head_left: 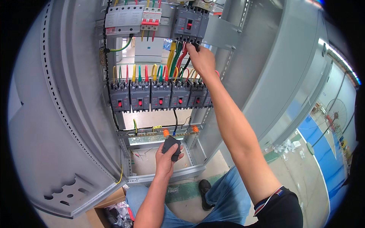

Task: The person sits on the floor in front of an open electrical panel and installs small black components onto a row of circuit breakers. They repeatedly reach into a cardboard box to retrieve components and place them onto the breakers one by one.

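Inside an open grey cabinet, my right hand (202,60) reaches up to the lower edge of the large circuit breaker (191,23). Its fingers are closed at the terminals, where a dark bit shows beside them; what they grip is mostly hidden. Yellow, green, red and black cables (176,57) run down from that breaker next to my fingertips. Lower down, my left hand (167,157) holds a dark flat plastic piece (171,146), thumb on top, in front of the bottom busbar.
A row of smaller breakers (160,97) with red switches crosses the middle. Upper left are a white surge protector (123,19) and a red-handled miniature breaker (150,21). Orange insulators (195,129) hold the busbar. A cardboard box (99,212) with plastic bags stands lower left.
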The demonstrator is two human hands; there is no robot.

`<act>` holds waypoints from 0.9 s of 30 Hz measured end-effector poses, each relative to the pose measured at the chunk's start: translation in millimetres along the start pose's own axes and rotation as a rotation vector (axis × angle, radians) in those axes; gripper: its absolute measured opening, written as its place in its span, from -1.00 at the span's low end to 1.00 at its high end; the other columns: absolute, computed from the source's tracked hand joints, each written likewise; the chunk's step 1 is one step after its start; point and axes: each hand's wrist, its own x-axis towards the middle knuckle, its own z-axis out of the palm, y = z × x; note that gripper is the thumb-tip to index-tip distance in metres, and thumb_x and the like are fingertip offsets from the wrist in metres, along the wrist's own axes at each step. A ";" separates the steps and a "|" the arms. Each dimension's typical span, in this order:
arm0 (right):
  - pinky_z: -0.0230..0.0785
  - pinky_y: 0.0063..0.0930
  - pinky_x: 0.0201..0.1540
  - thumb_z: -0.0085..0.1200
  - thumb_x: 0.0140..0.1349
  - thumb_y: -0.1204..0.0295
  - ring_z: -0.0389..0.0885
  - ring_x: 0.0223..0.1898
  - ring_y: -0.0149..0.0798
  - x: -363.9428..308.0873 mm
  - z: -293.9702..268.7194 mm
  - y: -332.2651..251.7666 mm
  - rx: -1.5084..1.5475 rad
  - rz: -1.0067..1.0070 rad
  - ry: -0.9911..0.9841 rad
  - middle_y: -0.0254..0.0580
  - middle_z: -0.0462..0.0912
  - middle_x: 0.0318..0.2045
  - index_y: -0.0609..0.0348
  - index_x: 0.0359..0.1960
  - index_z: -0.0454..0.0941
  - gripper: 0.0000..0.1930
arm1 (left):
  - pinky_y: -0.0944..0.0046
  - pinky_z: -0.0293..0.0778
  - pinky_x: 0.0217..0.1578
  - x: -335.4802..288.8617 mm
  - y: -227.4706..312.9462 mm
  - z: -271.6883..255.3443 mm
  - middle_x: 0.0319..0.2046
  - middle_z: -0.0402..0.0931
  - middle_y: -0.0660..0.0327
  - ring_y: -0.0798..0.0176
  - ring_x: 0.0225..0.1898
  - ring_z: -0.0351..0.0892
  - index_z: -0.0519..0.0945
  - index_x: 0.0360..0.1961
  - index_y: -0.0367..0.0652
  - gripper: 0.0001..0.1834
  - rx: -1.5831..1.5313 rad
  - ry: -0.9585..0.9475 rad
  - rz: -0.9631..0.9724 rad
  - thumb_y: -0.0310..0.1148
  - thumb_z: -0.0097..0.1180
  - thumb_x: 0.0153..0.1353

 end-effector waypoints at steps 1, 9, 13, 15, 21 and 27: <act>0.55 -0.08 -0.02 0.18 0.27 -0.10 0.76 -0.14 0.15 -4.6 -1.4 1.1 0.047 0.000 0.062 0.28 0.74 -0.24 0.41 -0.14 0.65 -0.37 | 0.14 0.83 -0.26 -1.2 1.9 1.4 -0.05 0.63 0.03 0.11 -0.09 0.77 0.50 0.13 -0.31 -0.62 -0.001 0.000 0.001 -0.47 0.31 0.36; 0.20 -0.10 0.45 0.17 0.35 -0.27 0.40 0.41 0.13 4.0 -12.4 -3.2 0.514 -0.321 0.515 0.27 0.47 0.34 0.36 0.47 0.25 -0.02 | 0.14 0.82 -0.26 1.4 0.2 -1.5 -0.04 0.63 0.03 0.10 -0.07 0.77 0.50 0.13 -0.30 -0.62 -0.013 -0.013 -0.016 -0.47 0.32 0.35; 0.13 -0.02 0.49 0.10 0.40 -0.26 0.31 0.45 0.21 23.4 -13.6 -20.0 0.339 -0.530 0.672 0.27 0.40 0.39 0.34 0.48 0.26 -0.07 | 0.14 0.82 -0.27 1.5 4.9 -8.8 -0.04 0.63 0.02 0.08 -0.07 0.77 0.48 0.12 -0.33 -0.61 -0.003 0.011 -0.015 -0.48 0.31 0.35; 0.14 0.02 0.48 0.09 0.41 -0.23 0.32 0.43 0.25 62.9 1.8 0.0 0.049 -0.558 0.723 0.28 0.40 0.39 0.34 0.48 0.26 -0.09 | 0.14 0.82 -0.28 9.5 -0.1 1.7 -0.03 0.63 0.01 0.07 -0.07 0.77 0.48 0.13 -0.34 -0.61 -0.014 -0.009 -0.014 -0.49 0.31 0.35; 0.07 0.01 0.51 0.05 0.46 -0.20 0.28 0.46 0.22 42.7 -20.1 -30.9 0.346 -0.584 0.718 0.28 0.37 0.42 0.36 0.49 0.25 -0.12 | 0.17 0.81 -0.27 6.2 1.7 -2.3 -0.05 0.64 0.05 0.11 -0.09 0.77 0.52 0.12 -0.33 -0.61 -0.021 0.009 -0.035 -0.49 0.34 0.33; 0.08 -0.07 0.53 0.09 0.47 -0.12 0.33 0.47 0.13 32.2 -13.4 -37.4 0.357 -0.638 0.865 0.17 0.39 0.43 0.33 0.48 0.29 -0.18 | 0.14 0.82 -0.25 1.1 3.0 -5.2 -0.03 0.64 0.01 0.08 -0.06 0.77 0.50 0.15 -0.34 -0.59 -0.005 -0.001 -0.045 -0.50 0.32 0.33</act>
